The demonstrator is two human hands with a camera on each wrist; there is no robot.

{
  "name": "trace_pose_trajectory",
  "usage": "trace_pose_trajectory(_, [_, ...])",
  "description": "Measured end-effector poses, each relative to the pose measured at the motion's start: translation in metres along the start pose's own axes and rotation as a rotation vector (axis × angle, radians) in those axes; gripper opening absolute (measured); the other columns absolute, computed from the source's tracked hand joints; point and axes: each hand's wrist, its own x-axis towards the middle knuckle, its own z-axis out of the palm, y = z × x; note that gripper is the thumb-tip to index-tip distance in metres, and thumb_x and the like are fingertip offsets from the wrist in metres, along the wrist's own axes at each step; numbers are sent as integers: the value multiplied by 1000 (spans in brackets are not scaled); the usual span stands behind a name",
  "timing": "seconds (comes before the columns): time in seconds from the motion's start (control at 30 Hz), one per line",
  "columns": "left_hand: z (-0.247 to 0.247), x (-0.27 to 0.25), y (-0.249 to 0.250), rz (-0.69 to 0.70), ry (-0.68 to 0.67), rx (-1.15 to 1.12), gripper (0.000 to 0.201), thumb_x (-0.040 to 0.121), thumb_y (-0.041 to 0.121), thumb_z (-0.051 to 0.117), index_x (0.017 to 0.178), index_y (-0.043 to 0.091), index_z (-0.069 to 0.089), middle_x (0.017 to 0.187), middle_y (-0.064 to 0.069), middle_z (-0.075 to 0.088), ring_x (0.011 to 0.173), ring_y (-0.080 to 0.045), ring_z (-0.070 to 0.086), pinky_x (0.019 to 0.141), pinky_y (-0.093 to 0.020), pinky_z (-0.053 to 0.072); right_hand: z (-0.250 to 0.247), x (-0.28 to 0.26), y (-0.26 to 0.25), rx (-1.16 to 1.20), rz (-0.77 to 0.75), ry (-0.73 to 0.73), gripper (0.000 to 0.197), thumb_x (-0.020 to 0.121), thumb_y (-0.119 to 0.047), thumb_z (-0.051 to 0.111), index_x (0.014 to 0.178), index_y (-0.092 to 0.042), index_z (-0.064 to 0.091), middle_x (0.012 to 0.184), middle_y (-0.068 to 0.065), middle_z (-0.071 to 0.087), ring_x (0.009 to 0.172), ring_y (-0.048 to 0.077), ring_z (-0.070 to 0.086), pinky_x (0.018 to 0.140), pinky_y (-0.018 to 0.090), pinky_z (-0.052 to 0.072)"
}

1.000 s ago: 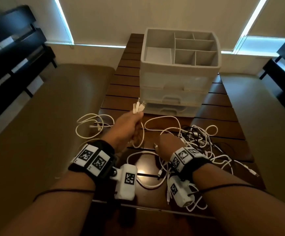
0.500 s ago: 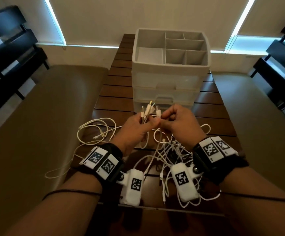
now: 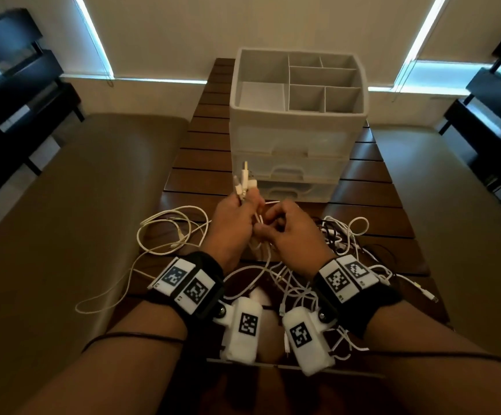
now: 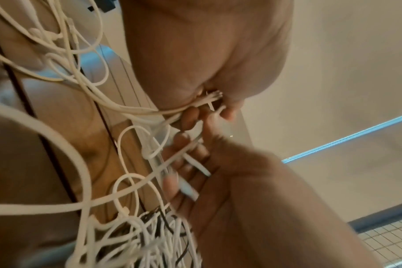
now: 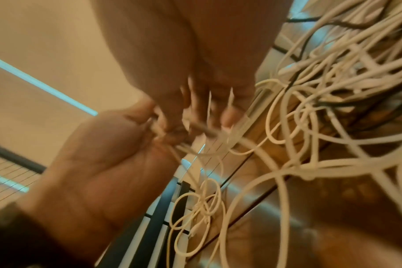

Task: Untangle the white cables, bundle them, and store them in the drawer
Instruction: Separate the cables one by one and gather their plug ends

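My left hand (image 3: 243, 209) grips a bunch of white cable ends, and their plugs (image 3: 244, 181) stick up above the fist. Touching it on the right, my right hand (image 3: 270, 224) pinches white strands just below that bunch. In the left wrist view the cables (image 4: 204, 102) run into the left fist, and loose strands cross the right hand's fingers (image 4: 186, 163). The rest of the white cable tangle (image 3: 343, 235) lies on the wooden table (image 3: 201, 163), mixed with a few black cables. The white drawer unit (image 3: 297, 136) stands behind the hands with its drawers closed.
Loose white cable loops (image 3: 168, 229) spread over the table's left side, and one strand trails off its left edge. Open compartments (image 3: 324, 82) top the drawer unit. Brown cushioned benches (image 3: 78, 220) flank the table. The right wrist view is blurred.
My right hand came up from the tangle with a cable end and met the left hand. It now sits slightly lower, below the plugs. The left hand holds more plugs than before.
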Motion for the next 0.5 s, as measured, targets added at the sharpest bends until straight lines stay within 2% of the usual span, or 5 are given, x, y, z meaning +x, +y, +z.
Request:
trace_pose_trajectory(0.1, [-4, 5, 7, 25, -11, -49, 37, 103, 39, 40, 79, 15, 55, 68, -5, 49, 62, -19, 45, 60, -30, 42, -6, -1, 6, 12, 31, -196, 5, 92, -18, 59, 88, -17, 58, 77, 0, 68, 64, 4, 64, 65, 25, 48])
trace_pose_trajectory(0.17, [-1, 4, 10, 38, -37, -29, 40, 102, 42, 38, 77, 14, 51, 64, -1, 47, 56, -13, 43, 54, -25, 40, -7, -1, 4, 112, 28, -184, 8, 92, -13, 59, 85, -13, 58, 76, 4, 67, 66, 9, 66, 61, 23, 50])
trace_pose_trajectory(0.27, [3, 3, 9, 49, -49, -12, 47, 100, 48, 38, 68, 14, 45, 58, -1, 40, 49, -14, 37, 49, -28, 33, -3, 0, -2, 158, -3, -182, 9, 92, -12, 60, 83, -11, 57, 72, 6, 66, 61, 9, 65, 52, 17, 47])
trace_pose_trajectory(0.4, [-5, 9, 18, 39, -37, -234, 48, 94, 53, 44, 61, 18, 37, 52, 3, 32, 50, -15, 35, 51, -30, 33, -14, 2, 8, -1, 12, -354, 8, 93, -19, 58, 86, -15, 60, 77, 7, 70, 69, 18, 65, 67, 32, 51])
trace_pose_trajectory(0.5, [-17, 7, 28, 50, -88, -247, 48, 96, 53, 44, 63, 19, 38, 52, 4, 28, 45, -12, 27, 44, -25, 25, -25, 8, 15, -90, -6, -385, 5, 91, -15, 60, 87, -18, 60, 81, 2, 66, 72, 13, 61, 70, 30, 51])
